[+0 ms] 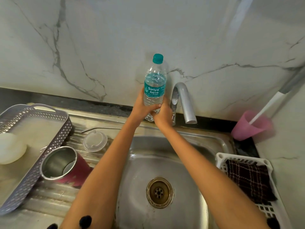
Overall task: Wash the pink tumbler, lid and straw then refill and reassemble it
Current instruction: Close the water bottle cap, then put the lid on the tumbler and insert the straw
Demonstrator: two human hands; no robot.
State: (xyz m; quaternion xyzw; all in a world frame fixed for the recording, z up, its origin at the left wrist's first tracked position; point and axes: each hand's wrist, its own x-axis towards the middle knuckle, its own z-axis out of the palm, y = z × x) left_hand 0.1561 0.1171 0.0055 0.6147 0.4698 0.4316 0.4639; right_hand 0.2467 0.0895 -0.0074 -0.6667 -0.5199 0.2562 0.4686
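Observation:
Both hands hold a clear water bottle [154, 85] with a teal cap and label upright above the back of the sink. My left hand [141, 108] grips its lower left side; my right hand [163, 113] grips its base from the right. The pink tumbler [66, 166] stands open and tilted on the draining board, its steel inside showing. Behind it lies the clear lid [95, 141]. The metal straw [100, 128] lies along the board's back edge.
A steel sink [165, 162] with a brass drain sits below my arms, the tap [181, 100] right of the bottle. A grey perforated tray [33, 146] holds a white bowl at left. A white basket [244, 187] with a checked cloth and a pink cup [249, 128] stand at right.

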